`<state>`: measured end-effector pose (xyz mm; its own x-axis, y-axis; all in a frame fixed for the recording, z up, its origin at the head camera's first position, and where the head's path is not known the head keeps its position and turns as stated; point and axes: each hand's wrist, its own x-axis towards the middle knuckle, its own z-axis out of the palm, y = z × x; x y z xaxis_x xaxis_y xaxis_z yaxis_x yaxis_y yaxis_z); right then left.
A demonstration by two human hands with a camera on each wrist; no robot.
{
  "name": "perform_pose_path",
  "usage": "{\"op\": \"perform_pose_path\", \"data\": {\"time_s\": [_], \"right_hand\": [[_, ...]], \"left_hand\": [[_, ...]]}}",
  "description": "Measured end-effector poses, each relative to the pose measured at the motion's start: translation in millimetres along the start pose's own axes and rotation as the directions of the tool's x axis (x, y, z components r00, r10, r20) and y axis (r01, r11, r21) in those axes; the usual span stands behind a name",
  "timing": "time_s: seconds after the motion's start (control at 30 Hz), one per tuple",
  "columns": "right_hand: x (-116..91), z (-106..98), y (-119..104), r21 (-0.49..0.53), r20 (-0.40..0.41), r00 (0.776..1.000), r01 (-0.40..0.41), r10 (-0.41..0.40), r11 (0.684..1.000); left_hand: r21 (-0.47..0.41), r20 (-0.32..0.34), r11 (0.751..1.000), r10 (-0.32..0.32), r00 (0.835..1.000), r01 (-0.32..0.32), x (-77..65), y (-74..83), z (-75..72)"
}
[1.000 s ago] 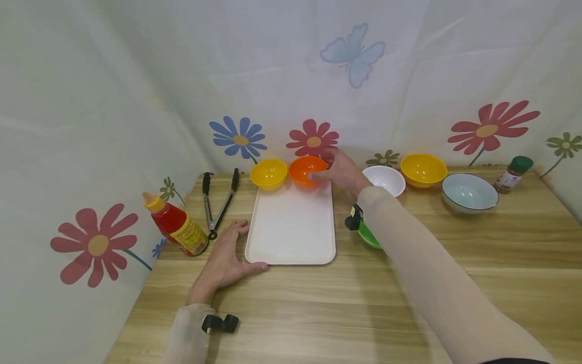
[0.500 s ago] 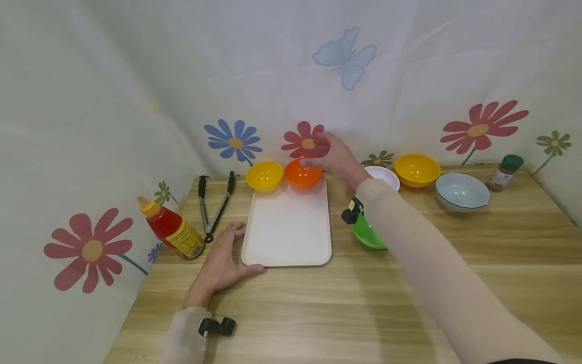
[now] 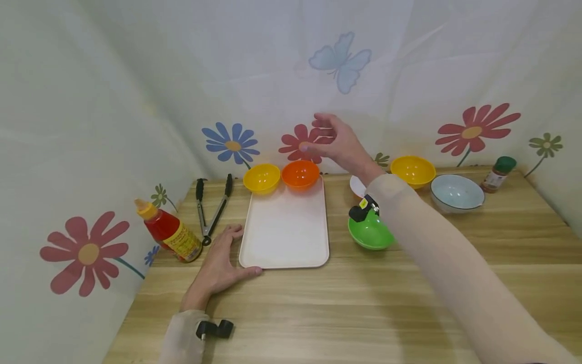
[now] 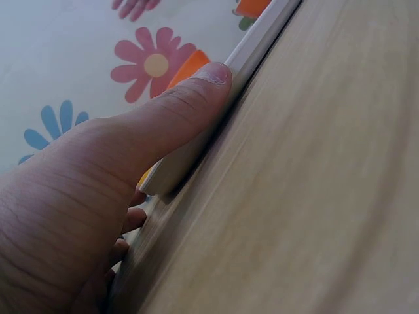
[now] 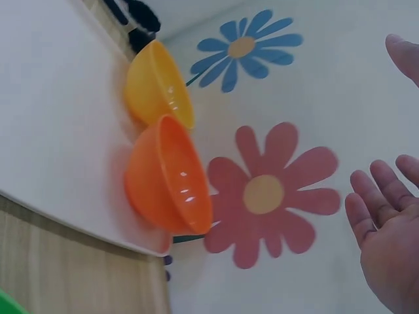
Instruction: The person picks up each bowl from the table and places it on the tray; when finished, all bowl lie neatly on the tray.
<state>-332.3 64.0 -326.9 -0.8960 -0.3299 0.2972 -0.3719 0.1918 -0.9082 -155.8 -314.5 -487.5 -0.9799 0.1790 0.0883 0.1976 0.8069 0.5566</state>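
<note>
A white rectangular tray (image 3: 285,237) lies on the wooden table. At its far end sit a yellow bowl (image 3: 262,178) and an orange bowl (image 3: 301,174), side by side. My left hand (image 3: 220,268) rests at the tray's near left corner, thumb along the front edge and fingers by the left side. In the left wrist view the thumb (image 4: 190,98) lies against the tray rim (image 4: 252,49). Above and to the right of the orange bowl, my right hand (image 3: 343,146) is raised with nothing in it. Its fingers (image 5: 373,196) are relaxed and apart from the orange bowl (image 5: 173,180).
Black-handled tongs (image 3: 211,212) and a red sauce bottle (image 3: 170,232) are left of the tray. On the right stand a green bowl (image 3: 370,232), a white bowl (image 3: 357,187) partly behind the right wrist, another yellow bowl (image 3: 413,172), a pale blue bowl (image 3: 456,193) and a green-capped spice jar (image 3: 497,174).
My right hand has let go of the orange bowl and risen up and away, leaving it beside the yellow bowl on the tray. The left hand stays at the tray corner.
</note>
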Motion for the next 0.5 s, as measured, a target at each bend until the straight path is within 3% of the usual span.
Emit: {"op": "perform_pose_path", "data": {"time_s": [0.27,0.5], "right_hand": [[-27,-30,-27,0.018,-0.045,0.996,0.077,-0.076,0.997],[-65,-58,-35,0.053,-0.081,0.988,0.134,-0.129,0.99]], "left_hand": [[-0.002,-0.001,1.0,0.001,1.0,-0.001,1.4,-0.4,2.1],[0.0,0.0,1.0,-0.008,1.0,0.008,0.4,-1.8,2.5]]}}
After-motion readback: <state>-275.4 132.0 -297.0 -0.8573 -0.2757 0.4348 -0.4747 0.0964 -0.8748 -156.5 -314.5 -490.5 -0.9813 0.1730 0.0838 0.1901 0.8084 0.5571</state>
